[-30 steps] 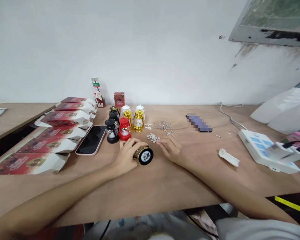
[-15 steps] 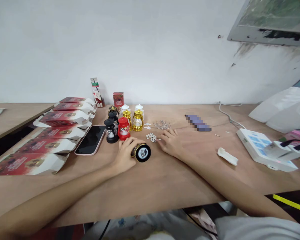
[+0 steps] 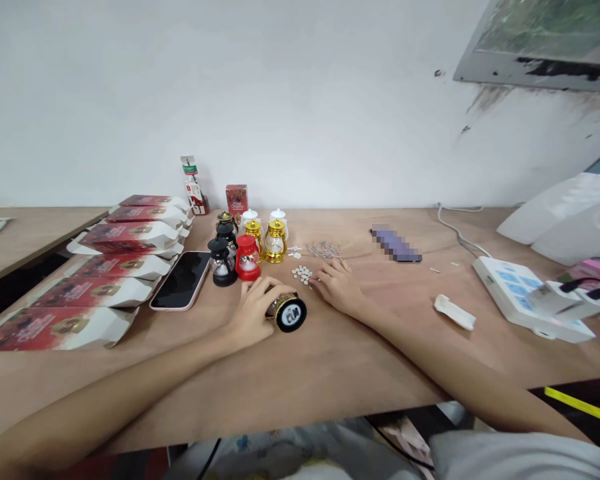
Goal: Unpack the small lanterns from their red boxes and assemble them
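My left hand (image 3: 254, 312) is wrapped round a small black and gold lantern (image 3: 291, 315), tipped so that its round base, with a pale centre and dark recesses, faces me. My right hand (image 3: 337, 285) lies low over the table with its fingers apart, the fingertips at the right edge of a pile of small round silvery discs (image 3: 301, 274) that look like button cells. Beyond its fingers is a heap of small metal pieces (image 3: 325, 250). Just past my left hand stand a red lantern (image 3: 248, 259), a black lantern (image 3: 223, 263) and a gold lantern (image 3: 275, 241).
Red and white boxes (image 3: 113, 267) lie in a row at the left, beside a phone (image 3: 181, 280). White lanterns (image 3: 279, 215) and a small red box (image 3: 237, 199) stand behind. To the right are a blurred purple object (image 3: 396, 245), a white piece (image 3: 455, 312) and a power strip (image 3: 520, 293).
The lantern in my left hand has shifted slightly right and toward me, its base turning a little. My right hand has moved slightly left, closer to the discs.
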Motion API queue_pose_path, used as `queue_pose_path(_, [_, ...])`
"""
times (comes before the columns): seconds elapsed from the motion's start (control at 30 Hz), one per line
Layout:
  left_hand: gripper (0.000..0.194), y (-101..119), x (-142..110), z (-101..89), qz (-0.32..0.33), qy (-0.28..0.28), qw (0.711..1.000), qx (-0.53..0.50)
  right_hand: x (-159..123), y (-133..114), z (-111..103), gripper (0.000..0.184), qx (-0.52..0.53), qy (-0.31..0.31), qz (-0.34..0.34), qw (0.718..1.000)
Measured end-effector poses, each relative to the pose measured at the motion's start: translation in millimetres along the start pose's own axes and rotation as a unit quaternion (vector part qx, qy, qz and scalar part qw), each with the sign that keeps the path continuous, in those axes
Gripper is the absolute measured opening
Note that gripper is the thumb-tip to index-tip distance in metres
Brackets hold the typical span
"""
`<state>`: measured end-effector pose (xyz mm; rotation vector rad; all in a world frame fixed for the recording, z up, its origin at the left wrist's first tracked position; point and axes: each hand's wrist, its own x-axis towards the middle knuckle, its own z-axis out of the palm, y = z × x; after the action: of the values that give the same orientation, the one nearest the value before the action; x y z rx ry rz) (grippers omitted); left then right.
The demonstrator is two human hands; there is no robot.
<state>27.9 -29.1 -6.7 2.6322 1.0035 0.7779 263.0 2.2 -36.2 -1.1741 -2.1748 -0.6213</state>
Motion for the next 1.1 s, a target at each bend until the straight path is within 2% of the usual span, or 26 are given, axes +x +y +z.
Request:
queue_pose_path(0.13, [0.051,-1,0,0.4,0.000,0.002,1.000,-0.002,1,-10,-13,0.014,0.042,0.108,-0.021,0.993])
queue_pose_path(0.23, [0.053,0,-1,0.5,-0.002,0.006,1.000,0.001,-2,-28,-30,0.007,0.095,0.209,-0.042,0.972])
queue_pose_path(0.3, [0.054,1,0,0.4,-0.003,0.004,1.000,0.005,-5,-40,-41,0.007,0.114,0.252,-0.082,0.957])
queue_pose_path(0.47, [0.055,3,0,-0.4,0.004,-0.001,1.000,0.018,-8,-60,-48,0.007,0.108,0.262,-0.186,0.941])
queue_pose_path(0.53, [0.056,3,0,-0.6,0.006,-0.003,1.000,0.019,-8,-62,-45,0.006,0.095,0.271,-0.203,0.936])
queue_pose_path(0.77, [0.058,5,1,-2.0,0.010,-0.006,1.000,0.026,-9,-58,-44,0.022,0.017,0.258,-0.252,0.933])
queue_pose_path(0.87, [0.058,7,2,-3.8,0.007,-0.011,1.000,0.029,-9,-57,-45,0.022,-0.004,0.242,-0.269,0.932])
queue_pose_path(1.0, [0.058,7,1,-4.2,0.002,-0.011,1.000,0.023,-9,-56,-43,0.015,0.001,0.237,-0.261,0.936])
queue_pose_path(1.1, [0.058,3,0,-1.9,-0.006,0.001,1.000,0.008,-7,-51,-42,0.013,0.033,0.251,-0.189,0.949])
